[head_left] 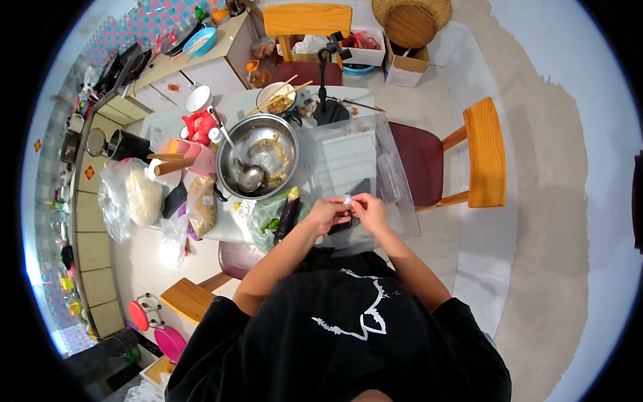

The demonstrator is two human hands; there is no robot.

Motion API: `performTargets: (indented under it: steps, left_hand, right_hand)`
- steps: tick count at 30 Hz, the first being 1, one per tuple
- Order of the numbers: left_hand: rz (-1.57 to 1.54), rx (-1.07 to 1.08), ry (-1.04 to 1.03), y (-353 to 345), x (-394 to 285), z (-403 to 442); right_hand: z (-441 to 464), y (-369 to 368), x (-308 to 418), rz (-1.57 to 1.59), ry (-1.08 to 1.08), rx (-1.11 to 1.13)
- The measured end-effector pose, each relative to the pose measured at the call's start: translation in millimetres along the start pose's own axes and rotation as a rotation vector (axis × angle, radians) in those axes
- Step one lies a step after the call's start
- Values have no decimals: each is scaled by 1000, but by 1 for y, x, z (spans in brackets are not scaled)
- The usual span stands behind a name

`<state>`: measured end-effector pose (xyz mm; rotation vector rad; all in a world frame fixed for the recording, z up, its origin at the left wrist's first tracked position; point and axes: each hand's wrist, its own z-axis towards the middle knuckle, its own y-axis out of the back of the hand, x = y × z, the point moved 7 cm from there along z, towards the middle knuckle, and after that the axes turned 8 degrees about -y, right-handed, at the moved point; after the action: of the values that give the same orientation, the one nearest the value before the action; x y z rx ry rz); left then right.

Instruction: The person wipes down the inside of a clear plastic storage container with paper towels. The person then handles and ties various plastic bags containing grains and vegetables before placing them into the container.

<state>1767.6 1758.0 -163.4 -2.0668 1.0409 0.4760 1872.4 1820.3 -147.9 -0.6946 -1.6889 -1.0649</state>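
Observation:
Both of my hands meet over the near edge of the table. My left hand (pixel 327 213) and my right hand (pixel 369 209) have their fingers closed round a small whitish thing (pixel 347 200), too small to name. Beneath them a dark flat object (pixel 340 226) lies on the clear plastic sheet (pixel 399 194), partly hidden by my hands. An eggplant (pixel 288 216) rests on a green plastic bag (pixel 262 218) just left of my left hand. Farther left stands a steel bowl (pixel 226 144) with a ladle (pixel 250 177) and some food inside.
Behind the sheet, a black stand (pixel 329 112) rises near a pot (pixel 276 90) with chopsticks. Bags and a pink container (pixel 201 159) crowd the table's left side. Wooden chairs stand at the right (pixel 485 153), back (pixel 308 20) and near left (pixel 187 299).

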Motion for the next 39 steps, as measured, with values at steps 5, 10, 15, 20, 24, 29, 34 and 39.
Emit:
performTargets:
  steps: [5,10,15,20,24,29,34,39]
  left_hand:
    - [-89,-101,-31,5,12,10]
    - [-177,-131,39,5,15,6]
    - [-189,-85,71,9,17,11]
    - [-132,53,22,6,16,11]
    - [89,90,-122,3,12,12]
    - [652,5,-282,4,0,21]
    - [984,-175,-480,3,-12,14]
    - [592,-281,-522,11,-10,5]
  right_hand:
    - [-2,-12,-29,374,-242,-11]
    - [-7,-17,-19,293,-261,-81]
    - [-6,-14,-15,124,-192,-54]
    - [-3,-8,-11,384,-359,166]
    - [3,3,12,-89,66,181]
    - [5,4,24,-357,227,220]
    - [12,2,4,-218,42,266]
    - [4,-4,-3,-59,-402,464]
